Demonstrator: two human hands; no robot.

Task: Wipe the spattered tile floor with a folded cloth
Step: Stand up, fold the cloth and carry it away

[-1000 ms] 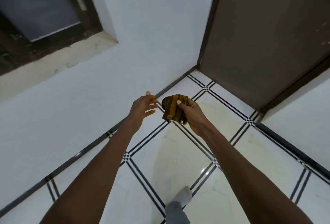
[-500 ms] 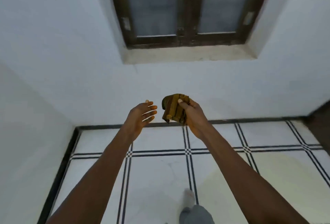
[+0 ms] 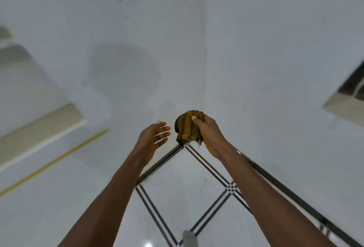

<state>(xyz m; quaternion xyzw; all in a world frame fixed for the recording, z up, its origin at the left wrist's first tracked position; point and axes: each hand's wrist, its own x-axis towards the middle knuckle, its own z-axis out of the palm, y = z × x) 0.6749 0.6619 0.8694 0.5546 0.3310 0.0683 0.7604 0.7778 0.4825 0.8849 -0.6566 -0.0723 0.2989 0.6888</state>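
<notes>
My right hand [image 3: 208, 134] grips the folded cloth [image 3: 188, 128] above the tile floor [image 3: 183, 193], my left hand [image 3: 153, 138] is open beside it, and loose frayed ends could unfold it.

Pale, bluish-white walls [image 3: 275, 49] meeting in a corner [image 3: 204, 59] straight ahead. On the left wall, a cream ledge [image 3: 41, 128] slanting across, with a thin yellow stripe [image 3: 55, 161] below it. At the right edge, part of a window recess [image 3: 348, 99] with a dark frame, blurred. Below, glossy white floor tiles [image 3: 183, 183] divided by paired black lines [image 3: 208, 165] with small chequered crossings, a dark skirting band [image 3: 295, 197] running along the wall base. A soft round shadow [image 3: 126, 69] on the left wall; a bright glint [image 3: 148, 244] on the floor.
</notes>
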